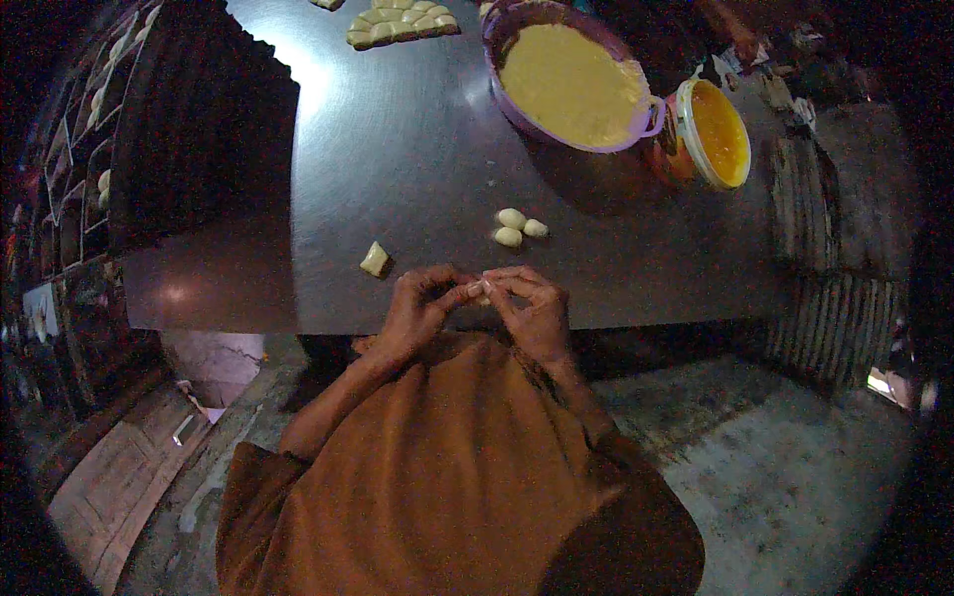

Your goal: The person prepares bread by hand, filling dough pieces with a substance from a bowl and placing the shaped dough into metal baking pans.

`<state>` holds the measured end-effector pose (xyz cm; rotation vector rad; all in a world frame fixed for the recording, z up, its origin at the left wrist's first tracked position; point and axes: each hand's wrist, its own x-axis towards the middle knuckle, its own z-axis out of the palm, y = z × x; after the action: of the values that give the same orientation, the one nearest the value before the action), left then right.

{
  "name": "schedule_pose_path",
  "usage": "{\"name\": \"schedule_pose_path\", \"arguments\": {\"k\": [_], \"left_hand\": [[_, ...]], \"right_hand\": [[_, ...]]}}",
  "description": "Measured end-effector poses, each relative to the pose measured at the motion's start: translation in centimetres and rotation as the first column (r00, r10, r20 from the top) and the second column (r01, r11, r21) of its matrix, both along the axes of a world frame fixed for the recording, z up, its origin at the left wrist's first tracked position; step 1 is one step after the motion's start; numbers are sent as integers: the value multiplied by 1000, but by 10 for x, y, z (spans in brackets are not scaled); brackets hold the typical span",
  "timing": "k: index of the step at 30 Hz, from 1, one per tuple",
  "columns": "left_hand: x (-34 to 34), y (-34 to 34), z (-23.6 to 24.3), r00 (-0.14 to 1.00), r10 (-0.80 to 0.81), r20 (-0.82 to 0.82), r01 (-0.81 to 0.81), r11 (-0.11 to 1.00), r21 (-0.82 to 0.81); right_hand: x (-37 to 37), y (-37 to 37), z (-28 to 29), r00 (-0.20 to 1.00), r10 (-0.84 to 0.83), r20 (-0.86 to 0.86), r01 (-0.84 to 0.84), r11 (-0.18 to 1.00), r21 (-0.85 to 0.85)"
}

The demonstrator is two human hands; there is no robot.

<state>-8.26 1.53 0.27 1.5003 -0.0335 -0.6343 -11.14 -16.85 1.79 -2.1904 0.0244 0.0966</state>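
Observation:
Just inside the table's near edge, my left hand [425, 306] and my right hand [538, 316] meet fingertip to fingertip. Both are closed in a pinch around a small piece of pale dough [485, 298], mostly hidden by the fingers. Beyond my right hand lie three smooth dough balls [511, 220], grouped close together. A single angular cut piece of dough [375, 260] rests to the left, a little past my left hand. At the far side of the table sits a slab of dough [402, 24] scored into several pieces.
A purple basin [494, 87] holding a pale yellow mass stands at the far right. Beside it is a tilted-looking bucket [686, 129] with orange-yellow contents. The dark table [397, 159] spans the view. Shelving [75, 169] rises at left. Part of another person's arm [730, 30] shows at the far right.

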Motion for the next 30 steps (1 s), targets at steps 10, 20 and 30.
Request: {"name": "schedule_pose_path", "arguments": {"k": [10,20,30], "left_hand": [[17,-60,4,935,-111,-337,-22,930,-367],[32,-73,-48,922,143,-359,-310,830,-463],[27,50,-69,734,673,-87,-678,723,-132]], "right_hand": [[-8,-69,-33,908,-133,-398,315,844,435],[12,-104,-66,994,47,-101,-53,997,-57],[21,-105,-119,862,278,424,-98,912,-398]]}}
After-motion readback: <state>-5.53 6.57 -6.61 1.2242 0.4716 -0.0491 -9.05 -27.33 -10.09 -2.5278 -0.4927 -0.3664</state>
